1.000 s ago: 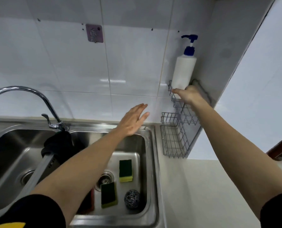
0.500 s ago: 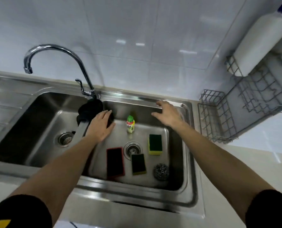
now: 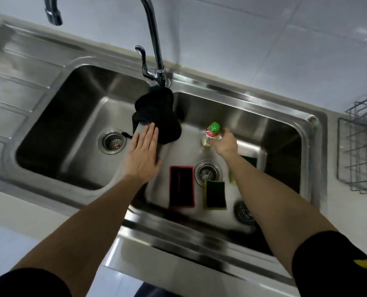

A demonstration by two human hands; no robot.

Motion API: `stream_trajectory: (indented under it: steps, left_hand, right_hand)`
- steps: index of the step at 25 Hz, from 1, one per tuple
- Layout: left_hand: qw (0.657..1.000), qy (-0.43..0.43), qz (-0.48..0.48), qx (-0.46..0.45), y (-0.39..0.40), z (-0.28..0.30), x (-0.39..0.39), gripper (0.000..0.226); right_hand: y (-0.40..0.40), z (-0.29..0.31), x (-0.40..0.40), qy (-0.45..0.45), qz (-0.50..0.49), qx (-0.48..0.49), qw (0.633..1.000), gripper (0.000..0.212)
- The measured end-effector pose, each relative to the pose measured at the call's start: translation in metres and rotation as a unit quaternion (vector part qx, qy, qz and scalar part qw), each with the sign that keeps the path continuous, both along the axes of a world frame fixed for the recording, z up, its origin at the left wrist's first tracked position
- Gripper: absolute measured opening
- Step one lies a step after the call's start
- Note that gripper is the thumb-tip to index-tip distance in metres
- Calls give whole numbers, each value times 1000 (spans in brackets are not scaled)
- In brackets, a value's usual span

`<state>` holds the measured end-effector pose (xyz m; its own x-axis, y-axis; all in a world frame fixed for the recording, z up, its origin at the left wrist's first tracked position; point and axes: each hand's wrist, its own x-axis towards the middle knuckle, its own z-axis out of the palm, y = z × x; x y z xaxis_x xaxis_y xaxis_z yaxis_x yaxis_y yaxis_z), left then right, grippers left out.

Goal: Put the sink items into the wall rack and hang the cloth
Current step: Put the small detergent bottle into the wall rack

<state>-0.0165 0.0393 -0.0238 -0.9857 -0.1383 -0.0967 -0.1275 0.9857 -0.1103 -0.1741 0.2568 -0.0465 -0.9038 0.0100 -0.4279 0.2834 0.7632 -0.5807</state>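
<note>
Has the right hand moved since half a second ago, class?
Yes. The right hand has left the basin's back rim and come forward and left to the small green-capped bottle, nearer the drain.

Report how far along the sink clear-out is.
Done: nothing that shows here; the visible part of the wire rack looks empty. In hand: the right hand is closing on the green-capped bottle, while the left hand rests flat by the black cloth. Left: the red-edged sponge, two green sponges, the steel scourer, and hanging the cloth.
</note>
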Motion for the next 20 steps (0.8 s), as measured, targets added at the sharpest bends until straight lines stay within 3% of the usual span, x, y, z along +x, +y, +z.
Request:
stream_trajectory:
  steps: [12, 16, 20]
  left_hand:
    - [1000, 23, -2, 1, 2, -3, 1, 79]
    - [999, 10, -3, 33, 2, 3, 1, 78]
    - [991, -6, 11, 130, 2, 25, -2, 79]
  right_hand:
    - [-13, -36, 5, 73, -70, -9, 995, 54]
    - [10, -4, 28, 107, -75, -68, 989, 53]
    - [51, 65, 50, 183, -52, -152, 970, 54]
